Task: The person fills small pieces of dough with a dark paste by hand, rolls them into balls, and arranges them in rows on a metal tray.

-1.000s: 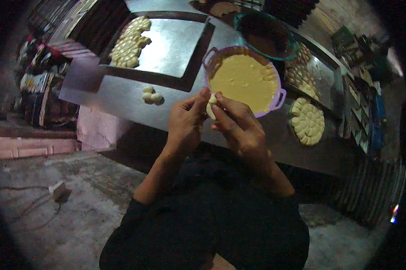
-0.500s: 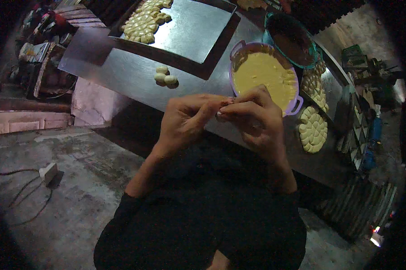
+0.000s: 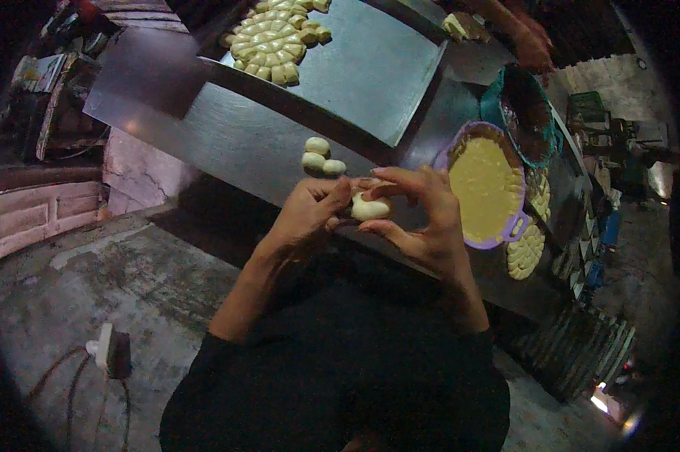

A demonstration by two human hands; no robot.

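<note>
A smooth, pale dough ball [image 3: 371, 209] sits between my two hands, just off the near edge of the metal table. My right hand [image 3: 428, 215] curls around it, thumb below and fingers above. At its left side, my left hand [image 3: 304, 215] is closed against it, with some fingertips hidden behind the ball. Beyond my left hand, three more dough balls [image 3: 314, 161] lie close together on the table. Just right of my right hand stands a purple, handled basin [image 3: 514, 226] of thick yellow filling [image 3: 484, 188].
A large metal tray [image 3: 370, 75] at the back carries scored, flower-like dough pieces [image 3: 268, 45]. Similar pieces [image 3: 526, 252] lie beyond the purple basin. Behind stands a teal basin [image 3: 554, 147]. Another person's hand [image 3: 532, 45] reaches in at upper right. A corded power strip [image 3: 108, 350] is on the floor.
The dough ball, mostly hidden before, now shows between my parted fingers. My view has shifted, so the table's things appear further right and lower. Another person's hand has come in at the back.
</note>
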